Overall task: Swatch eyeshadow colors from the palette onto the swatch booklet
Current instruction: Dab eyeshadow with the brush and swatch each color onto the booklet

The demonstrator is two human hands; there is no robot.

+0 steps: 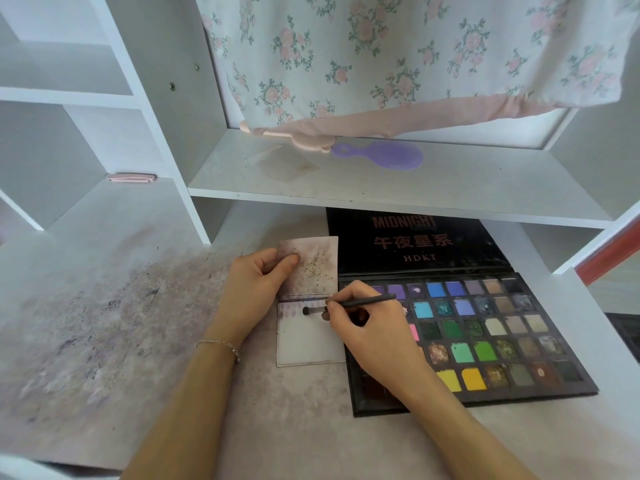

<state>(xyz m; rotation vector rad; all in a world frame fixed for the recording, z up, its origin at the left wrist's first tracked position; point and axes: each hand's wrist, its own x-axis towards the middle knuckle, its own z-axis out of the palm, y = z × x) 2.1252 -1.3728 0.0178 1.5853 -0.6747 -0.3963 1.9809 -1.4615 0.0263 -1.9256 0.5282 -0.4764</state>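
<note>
A small white swatch booklet (308, 341) lies open on the desk, its upper page smudged with pigment and a row of purple marks along the top of the lower page. My left hand (254, 289) pinches the upper page's left edge, thumb on the paper. My right hand (370, 327) grips a thin dark eyeshadow brush (360, 301) like a pen; the brush tip touches the lower page beside the purple marks. To the right lies the open black eyeshadow palette (485, 327) with several rows of coloured pans, its lid propped back. My right hand covers the palette's left columns.
The desk surface (104, 323) is stained with purple-grey powder at the left. A white shelf (381, 188) overhangs the palette lid, carrying a purple hand mirror (384, 155). A floral cloth (398, 57) hangs above. Shelf compartments stand at the left, with a pink object (131, 177).
</note>
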